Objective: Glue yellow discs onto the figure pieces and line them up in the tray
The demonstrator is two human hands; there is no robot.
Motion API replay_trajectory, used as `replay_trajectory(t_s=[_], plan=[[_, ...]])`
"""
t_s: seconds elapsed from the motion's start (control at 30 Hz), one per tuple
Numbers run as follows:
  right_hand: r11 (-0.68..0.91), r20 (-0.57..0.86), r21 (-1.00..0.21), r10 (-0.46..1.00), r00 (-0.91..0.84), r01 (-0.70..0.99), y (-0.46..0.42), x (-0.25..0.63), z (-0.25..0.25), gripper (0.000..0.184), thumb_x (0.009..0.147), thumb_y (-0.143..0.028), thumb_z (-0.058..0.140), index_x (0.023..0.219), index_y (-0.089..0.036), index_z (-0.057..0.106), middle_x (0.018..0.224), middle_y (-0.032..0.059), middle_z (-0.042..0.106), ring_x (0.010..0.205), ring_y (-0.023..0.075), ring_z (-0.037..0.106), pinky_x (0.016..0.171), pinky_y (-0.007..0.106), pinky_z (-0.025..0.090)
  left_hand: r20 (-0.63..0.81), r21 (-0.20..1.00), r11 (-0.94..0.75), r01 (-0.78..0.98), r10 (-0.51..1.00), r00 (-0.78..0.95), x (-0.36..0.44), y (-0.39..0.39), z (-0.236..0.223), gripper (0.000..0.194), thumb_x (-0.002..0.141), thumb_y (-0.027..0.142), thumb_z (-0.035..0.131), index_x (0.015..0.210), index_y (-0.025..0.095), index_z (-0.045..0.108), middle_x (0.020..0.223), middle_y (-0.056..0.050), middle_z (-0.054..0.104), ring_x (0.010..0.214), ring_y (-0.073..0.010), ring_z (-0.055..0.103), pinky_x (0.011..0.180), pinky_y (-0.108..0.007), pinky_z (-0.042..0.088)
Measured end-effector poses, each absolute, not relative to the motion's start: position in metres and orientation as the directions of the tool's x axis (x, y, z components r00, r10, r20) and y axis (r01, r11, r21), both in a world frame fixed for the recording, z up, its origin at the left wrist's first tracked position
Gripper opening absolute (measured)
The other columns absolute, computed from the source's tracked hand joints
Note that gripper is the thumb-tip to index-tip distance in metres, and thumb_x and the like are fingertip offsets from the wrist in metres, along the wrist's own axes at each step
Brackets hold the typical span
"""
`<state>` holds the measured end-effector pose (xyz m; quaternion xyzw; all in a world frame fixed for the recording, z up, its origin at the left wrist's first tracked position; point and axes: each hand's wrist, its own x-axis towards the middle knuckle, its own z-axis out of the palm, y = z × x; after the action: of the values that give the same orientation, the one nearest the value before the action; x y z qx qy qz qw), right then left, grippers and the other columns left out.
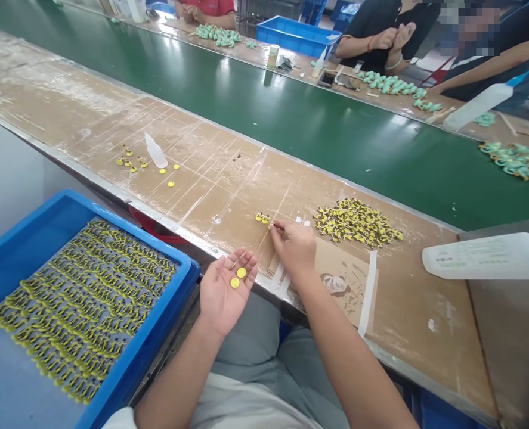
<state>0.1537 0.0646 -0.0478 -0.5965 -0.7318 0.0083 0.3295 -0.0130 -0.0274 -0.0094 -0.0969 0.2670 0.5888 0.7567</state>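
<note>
**Yellow discs [235,283] resting on open left hand [222,292]**

Right hand [294,250] pinches a thin stick [278,226] above the tabletop [228,196] near its edge. Blue tray [190,271] at left holds packed rows of yellow-and-black pieces [83,310]; a loose heap [357,222] sits right.

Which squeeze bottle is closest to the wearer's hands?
The translucent one on the near bench beside the yellow discs; the blue-nozzled bottle sits beyond the green belt.
</note>
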Motion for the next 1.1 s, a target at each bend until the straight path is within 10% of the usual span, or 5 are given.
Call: replay_trajectory(t_s=[0.4, 0.53, 1.1], plan=[[0.354, 0.571, -0.485, 0.821, -0.018, 0.8, 0.014, 0.142, -0.017, 0.029, 0.089, -0.029, 0.063, 0.116, -0.018, 0.063, 0.097, 0.0114, 0.071, 0.092, 0.0245, 0.063, 0.088, 0.039, 0.047, -0.517, 0.173, 0.267, -0.948, 0.844, 0.143, -0.01, -0.026, -0.008, 0.024, 0.089, 0.025, 0.052, 0.092, 0.008, 0.069, 0.096, -0.014, 0.068, 0.095, -0.0221, 0.067, 0.094, -0.035, 0.052], [0.404, 0.377, -0.714, 0.91, -0.171, 0.572, -0.044, 0.125, -0.011, 0.014, 0.085, -0.022, 0.068, 0.099, -0.024, 0.067, 0.085, 0.0016, 0.068, 0.063, 0.0122, 0.057, 0.062, 0.025, 0.049, -0.506, 0.237, 0.257, -0.937, 0.856, 0.107, 0.0, -0.031, -0.005, 0.026, 0.089, 0.025, 0.05, 0.091, 0.009, 0.07, 0.096, -0.014, 0.069, 0.096, -0.0227, 0.067, 0.095, -0.036, 0.05], [0.002, 0.001, -0.995, 1.0, -0.007, 0.101, -0.078, 0.157, -0.006, 0.011, 0.083, -0.025, 0.07, 0.092, -0.024, 0.076, 0.089, 0.0042, 0.075, 0.075, 0.0156, 0.068, 0.07, 0.028, 0.056, -0.55, 0.42, 0.43, -0.799, 0.821, 0.153, 0.046, -0.056, -0.007, 0.016, 0.085, 0.028, 0.063, 0.082, 0.015, 0.072, 0.078, -0.002, 0.062, 0.07, -0.012, 0.06, 0.069, -0.023, 0.051]])
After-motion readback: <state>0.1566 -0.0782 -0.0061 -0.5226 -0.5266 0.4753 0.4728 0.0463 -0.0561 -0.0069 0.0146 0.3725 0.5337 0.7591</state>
